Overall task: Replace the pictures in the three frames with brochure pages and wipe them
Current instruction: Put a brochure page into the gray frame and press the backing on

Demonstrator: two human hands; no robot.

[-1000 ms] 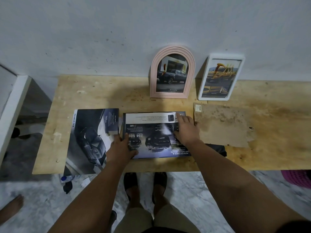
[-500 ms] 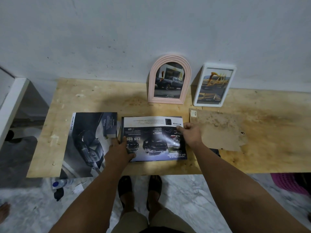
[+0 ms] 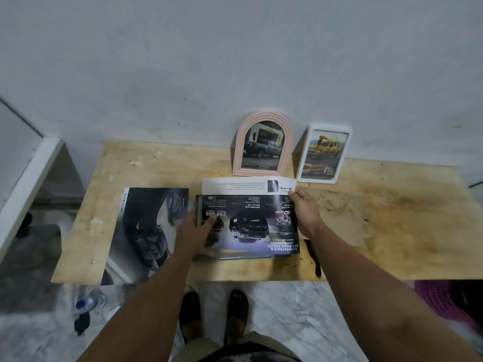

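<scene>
A brochure page (image 3: 251, 220) printed with dark trucks lies near the front of the plywood table (image 3: 392, 218), over a dark flat thing whose edge shows at its left and front. My left hand (image 3: 193, 231) holds the page's left edge, thumb on top. My right hand (image 3: 304, 210) pinches its far right corner, and the white far strip is lifted off the table. A pink arched frame (image 3: 262, 145) and a white rectangular frame (image 3: 324, 154) lean on the wall behind, each with a truck picture in it.
The dark brochure (image 3: 146, 231) lies at the left, overhanging the front edge. A brown backing board (image 3: 337, 207) lies to the right of the page, and a black object (image 3: 315, 257) sticks out below my right wrist. A bottle (image 3: 90, 301) and a pink basket (image 3: 439, 299) are on the floor.
My right hand slid from the middle of the page to its far right corner and took hold of it. The page's far edge has lifted. The head camera tilted up.
</scene>
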